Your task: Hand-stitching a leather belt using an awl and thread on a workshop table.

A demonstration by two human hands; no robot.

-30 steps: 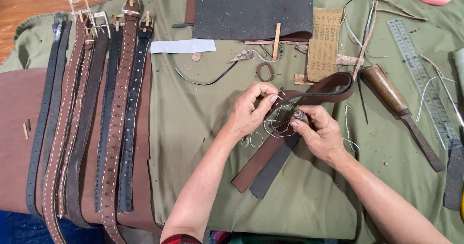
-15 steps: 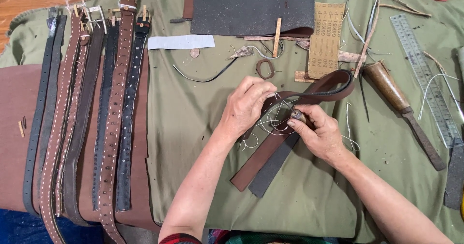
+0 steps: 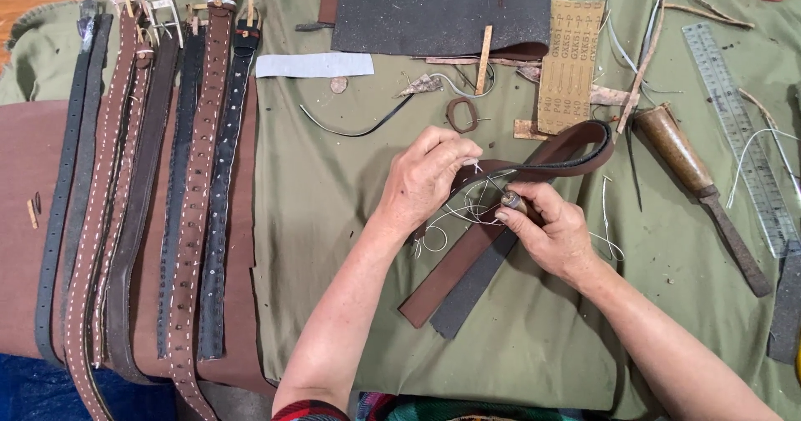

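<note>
left hand [image 3: 425, 179] pinching thread, right hand [image 3: 551, 229] gripping awl over brown strap [image 3: 455, 271]

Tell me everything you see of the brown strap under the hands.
The brown strap looks like smooth leather, doubled over: its fold curls up at upper right, its cut ends lie lower left on the green cloth. Pale thread loops over it. The left hand pinches thread above it; the right hand presses a small tool against it.

This is a leatherworking bench in a craft workshop. A green cloth [image 3: 334, 221] holds a row of stitched belts [image 3: 150, 204], a leather sheet [image 3: 442, 8], sandpaper [image 3: 571, 62], a wooden-handled tool [image 3: 692, 179] and a steel ruler [image 3: 738, 129].
</note>
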